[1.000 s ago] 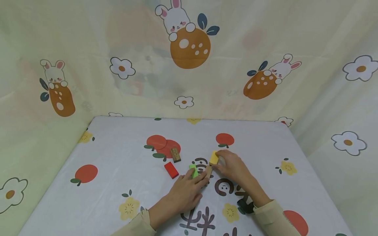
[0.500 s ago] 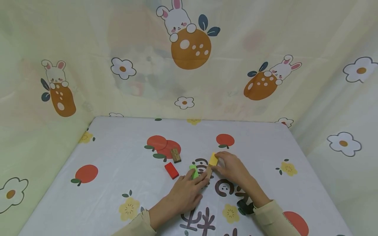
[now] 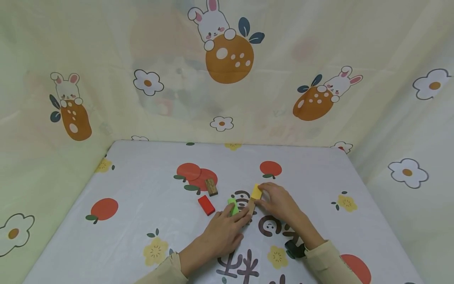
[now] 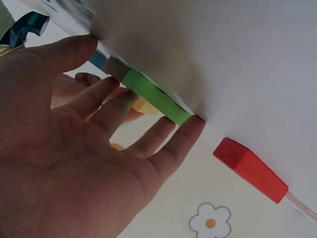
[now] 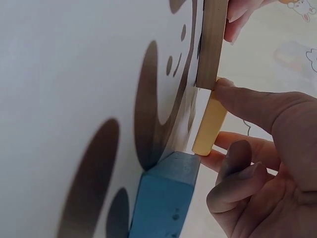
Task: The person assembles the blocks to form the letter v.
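Note:
My right hand (image 3: 281, 203) pinches a yellow block (image 3: 256, 191) between thumb and fingers. In the right wrist view the yellow block (image 5: 210, 124) bridges a light wooden block (image 5: 213, 44) and a blue block (image 5: 163, 201); the right hand hides the blue one from the head view. My left hand (image 3: 221, 232) lies with extended fingers, its fingertips touching a green block (image 3: 232, 206) and the light wooden block (image 3: 251, 207). Seen from the left wrist, the green block (image 4: 156, 96) stands on its edge along the fingertips.
A red block (image 3: 206, 205) lies left of the green one, with a dark wood-grain block (image 3: 211, 187) farther back. The white table cloth (image 3: 142, 221) carries printed fruit and flowers. A patterned curtain (image 3: 170, 106) hangs behind it. A dark wrist device (image 3: 295, 249) sits at the right cuff.
The yellow block has shifted slightly down against the end of the light wooden block, with the right hand moving along. Over the last half second both hands hold nearly still.

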Action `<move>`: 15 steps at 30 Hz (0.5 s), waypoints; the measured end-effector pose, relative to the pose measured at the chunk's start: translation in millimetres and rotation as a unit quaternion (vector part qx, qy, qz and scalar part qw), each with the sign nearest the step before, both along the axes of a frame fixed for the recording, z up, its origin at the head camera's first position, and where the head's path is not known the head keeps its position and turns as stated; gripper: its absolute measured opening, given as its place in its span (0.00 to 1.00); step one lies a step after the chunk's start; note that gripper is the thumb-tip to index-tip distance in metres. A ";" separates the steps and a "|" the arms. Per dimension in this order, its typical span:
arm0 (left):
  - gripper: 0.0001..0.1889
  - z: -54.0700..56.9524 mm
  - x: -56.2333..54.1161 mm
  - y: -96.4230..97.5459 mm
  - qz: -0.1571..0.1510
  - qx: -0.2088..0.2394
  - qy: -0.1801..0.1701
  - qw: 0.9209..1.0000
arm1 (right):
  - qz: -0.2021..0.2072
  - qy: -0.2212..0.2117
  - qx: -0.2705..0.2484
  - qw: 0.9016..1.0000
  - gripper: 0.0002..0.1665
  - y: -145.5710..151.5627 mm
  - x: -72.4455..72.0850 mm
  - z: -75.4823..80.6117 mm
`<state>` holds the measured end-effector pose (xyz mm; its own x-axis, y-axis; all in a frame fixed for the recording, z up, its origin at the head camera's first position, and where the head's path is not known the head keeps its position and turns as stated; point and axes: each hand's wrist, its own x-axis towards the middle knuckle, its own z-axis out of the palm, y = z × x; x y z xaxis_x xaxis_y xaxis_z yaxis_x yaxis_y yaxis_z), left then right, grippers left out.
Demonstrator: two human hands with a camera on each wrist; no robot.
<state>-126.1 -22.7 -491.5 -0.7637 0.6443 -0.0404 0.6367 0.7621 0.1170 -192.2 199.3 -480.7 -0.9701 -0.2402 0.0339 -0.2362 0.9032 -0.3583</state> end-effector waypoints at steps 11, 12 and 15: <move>0.33 1.2 -0.1 -0.2 0.002 0.001 -0.013 1.000 | 0.006 -0.005 0.002 1.000 0.33 -2.3 -2.9 -0.7; 0.34 1.2 -0.1 -0.2 0.003 0.002 -0.015 1.000 | 0.007 -0.006 0.002 1.000 0.33 -2.5 -3.0 -0.7; 0.34 1.6 -0.1 -0.3 0.003 0.002 -0.018 1.000 | 0.010 -0.004 0.001 1.000 0.32 -2.9 -2.9 -0.4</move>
